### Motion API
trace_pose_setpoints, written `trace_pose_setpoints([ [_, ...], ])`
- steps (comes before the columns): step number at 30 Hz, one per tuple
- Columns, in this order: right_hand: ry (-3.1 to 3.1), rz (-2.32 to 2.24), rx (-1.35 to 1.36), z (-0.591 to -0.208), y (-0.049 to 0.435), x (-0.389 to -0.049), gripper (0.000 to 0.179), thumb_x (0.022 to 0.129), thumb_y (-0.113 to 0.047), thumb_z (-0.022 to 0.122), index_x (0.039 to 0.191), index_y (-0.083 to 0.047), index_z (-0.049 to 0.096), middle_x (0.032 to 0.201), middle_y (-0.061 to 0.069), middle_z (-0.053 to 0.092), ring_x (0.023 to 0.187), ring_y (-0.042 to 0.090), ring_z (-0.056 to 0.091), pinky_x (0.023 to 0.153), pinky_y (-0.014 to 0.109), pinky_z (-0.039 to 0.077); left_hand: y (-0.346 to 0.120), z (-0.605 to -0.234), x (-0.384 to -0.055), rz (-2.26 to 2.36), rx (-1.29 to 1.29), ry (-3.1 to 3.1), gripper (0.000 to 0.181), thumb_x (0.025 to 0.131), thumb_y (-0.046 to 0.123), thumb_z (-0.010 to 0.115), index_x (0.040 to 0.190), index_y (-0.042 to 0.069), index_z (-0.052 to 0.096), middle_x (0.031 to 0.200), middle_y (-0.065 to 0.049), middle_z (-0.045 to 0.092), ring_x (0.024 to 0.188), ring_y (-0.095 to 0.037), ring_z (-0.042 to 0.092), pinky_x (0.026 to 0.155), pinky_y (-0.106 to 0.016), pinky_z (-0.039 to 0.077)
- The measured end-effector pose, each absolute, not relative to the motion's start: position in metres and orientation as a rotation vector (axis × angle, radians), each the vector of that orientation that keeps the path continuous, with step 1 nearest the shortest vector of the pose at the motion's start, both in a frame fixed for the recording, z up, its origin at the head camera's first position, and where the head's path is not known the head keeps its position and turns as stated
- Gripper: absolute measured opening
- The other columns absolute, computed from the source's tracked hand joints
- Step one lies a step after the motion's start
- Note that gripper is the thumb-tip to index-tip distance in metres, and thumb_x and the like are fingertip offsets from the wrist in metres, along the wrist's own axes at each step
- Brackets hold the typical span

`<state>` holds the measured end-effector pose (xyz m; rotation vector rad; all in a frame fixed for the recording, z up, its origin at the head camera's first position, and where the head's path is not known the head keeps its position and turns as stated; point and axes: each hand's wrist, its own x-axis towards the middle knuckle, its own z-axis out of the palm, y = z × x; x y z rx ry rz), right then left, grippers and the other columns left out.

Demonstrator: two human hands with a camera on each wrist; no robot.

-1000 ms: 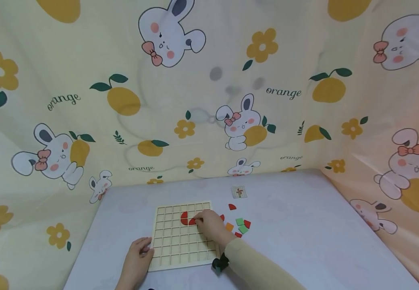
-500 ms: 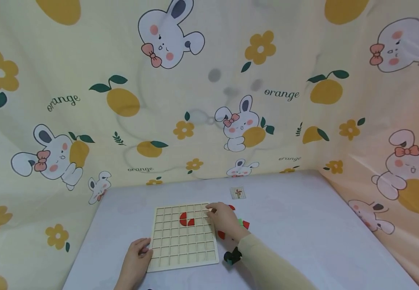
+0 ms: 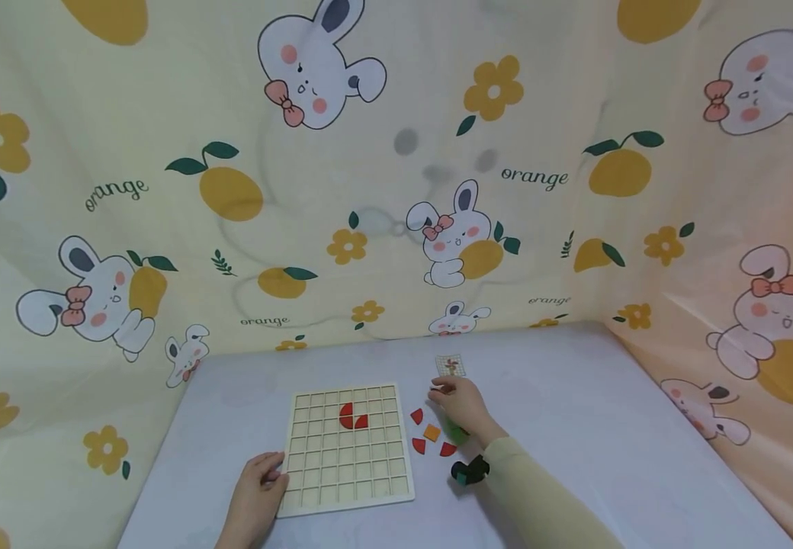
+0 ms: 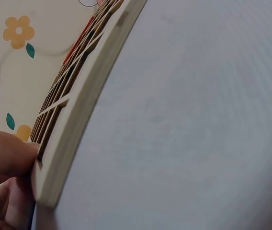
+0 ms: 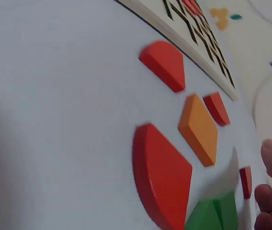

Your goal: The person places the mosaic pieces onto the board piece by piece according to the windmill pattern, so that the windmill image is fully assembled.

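A pale wooden grid board (image 3: 335, 484) lies on the table, two red quarter-round pieces (image 3: 346, 416) in its upper cells. At its left edge my left hand (image 3: 252, 492) holds the rim, fingers bent; the left wrist view shows a fingertip (image 4: 23, 153) against the board's corner. My right hand (image 3: 467, 404) is right of the board, over the loose pieces, thumb and fingers apart. In the right wrist view a red piece (image 5: 246, 182) lies near these fingers, apparently not held. Green pieces (image 3: 456, 432) are partly hidden beneath the hand.
Between board and right hand lie an orange square (image 3: 431, 433) and several red quarter-round pieces (image 3: 419, 445). A small printed pattern card (image 3: 449, 363) sits behind the right hand. A patterned cloth (image 3: 383, 252) hangs behind the table.
My right hand has left the red piece on the board and moved right to the loose pieces, uncovering the orange square and red pieces. The left hand stays at the board's edge.
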<state>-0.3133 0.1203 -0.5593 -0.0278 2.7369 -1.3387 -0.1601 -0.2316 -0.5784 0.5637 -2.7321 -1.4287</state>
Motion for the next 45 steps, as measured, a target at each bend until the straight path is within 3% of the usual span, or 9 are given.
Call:
trace_pose_setpoints([
  [7,2.573,-1.465,0.143,-0.564,0.130,-0.320,0.037,0.086,-0.031,0.075,0.119,-0.018,0.067,0.099,0.003,0.061,0.092,0.024,0.052,0.078,0.032,0.051,-0.230,-0.578,-0.159,-1.421,0.563,-2.730,0.045,0.090,0.004,0.062,0.132,-0.007,0.052,0.136,-0.019,0.040,0.105,-0.024,0.048,0.085,-0.037,0.053],
  [13,2.555,-1.505,0.145,-0.569,0.126,-0.321,0.022,0.085,-0.028,0.076,0.103,-0.017,0.069,0.095,0.003,0.061,0.089,0.024,0.052,0.073,0.030,0.049,-0.234,-0.579,-0.155,-1.398,0.568,-2.743,0.044,0.091,0.004,0.060,0.133,-0.007,0.051,0.137,-0.018,0.040,0.107,-0.024,0.047,0.087,-0.038,0.052],
  [19,2.598,-1.482,0.230,-0.570,0.119,-0.319,0.019,0.084,-0.025,0.077,0.095,-0.013,0.068,0.088,0.005,0.059,0.083,0.024,0.051,0.065,0.029,0.046,-0.236,-0.582,-0.153,-1.426,0.548,-2.749,0.044,0.092,0.004,0.060,0.133,-0.008,0.051,0.138,-0.021,0.038,0.108,-0.025,0.048,0.085,-0.035,0.053],
  [45,2.660,-1.294,0.245,-0.566,0.121,-0.325,0.020,0.085,-0.028,0.075,0.091,-0.012,0.064,0.083,0.004,0.059,0.077,0.022,0.052,0.060,0.029,0.044,-0.233,-0.583,-0.158,-1.447,0.534,-2.754,0.045,0.092,0.004,0.060,0.134,-0.007,0.049,0.140,-0.019,0.037,0.109,-0.025,0.047,0.088,-0.035,0.052],
])
